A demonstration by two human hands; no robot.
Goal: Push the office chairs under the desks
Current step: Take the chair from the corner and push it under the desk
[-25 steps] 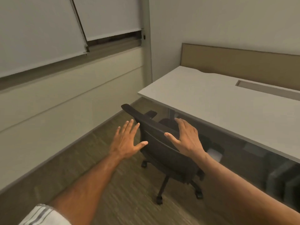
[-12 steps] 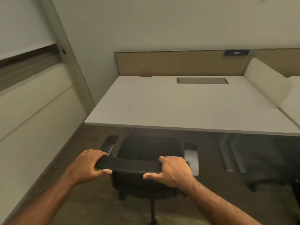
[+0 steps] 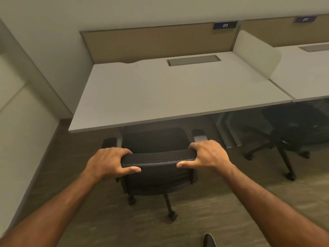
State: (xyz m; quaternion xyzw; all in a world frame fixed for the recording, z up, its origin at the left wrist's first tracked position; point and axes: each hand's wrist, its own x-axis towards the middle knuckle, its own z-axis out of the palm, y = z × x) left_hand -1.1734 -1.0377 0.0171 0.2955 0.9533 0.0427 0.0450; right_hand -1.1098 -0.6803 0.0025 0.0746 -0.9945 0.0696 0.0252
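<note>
A black mesh-backed office chair (image 3: 157, 158) faces the white desk (image 3: 170, 91) numbered 212. Its seat and armrest fronts lie partly under the desk's front edge, and its backrest stands just outside. My left hand (image 3: 108, 163) grips the left end of the backrest's top rail, thumb under. My right hand (image 3: 207, 155) grips the right end the same way. A second black office chair (image 3: 292, 138) is tucked under the neighbouring desk (image 3: 302, 73) on the right.
A wall runs close along the left side of the chair. A tan back panel (image 3: 156, 43) and a white divider (image 3: 256, 52) bound the desk. Desk legs (image 3: 224, 131) stand right of the chair. My shoe (image 3: 209, 240) shows on the carpet below.
One second ago my hands were open beside the turned chair. They then gripped the backrest, the chair came square to the desk, and it has rolled further under the desktop.
</note>
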